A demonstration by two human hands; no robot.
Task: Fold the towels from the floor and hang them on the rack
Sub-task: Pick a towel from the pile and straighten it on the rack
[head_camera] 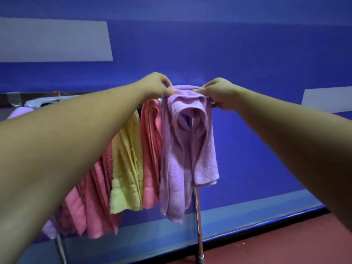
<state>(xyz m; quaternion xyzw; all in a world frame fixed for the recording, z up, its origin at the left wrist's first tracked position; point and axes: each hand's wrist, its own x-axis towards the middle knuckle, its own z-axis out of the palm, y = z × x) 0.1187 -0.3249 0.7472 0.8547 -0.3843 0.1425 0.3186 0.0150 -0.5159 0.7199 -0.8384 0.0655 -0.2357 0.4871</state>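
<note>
Mid-frame, the left hand (159,85) and right hand (219,94) each pinch the lilac towel (187,149) draped over the rack (198,216), apparently the hanging step; next comes evening its uneven halves.

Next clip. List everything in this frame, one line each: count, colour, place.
lilac towel: one, lilac, draped at the rack's right end
pink towels: at least three, pink, one just left of the lilac towel, the rest left of the yellow towel
yellow towel: one, yellow, hanging between pink towels
lilac cloth: one, lilac, far left end, mostly hidden by the arm
rack: one, silver metal, in front of the wall
wall: blue, behind the rack
grey patches: two, grey, on the wall, upper left and right edge
floor: red, lower right
left hand: pinches the lilac towel's top, left side
right hand: pinches its top, right side
</note>
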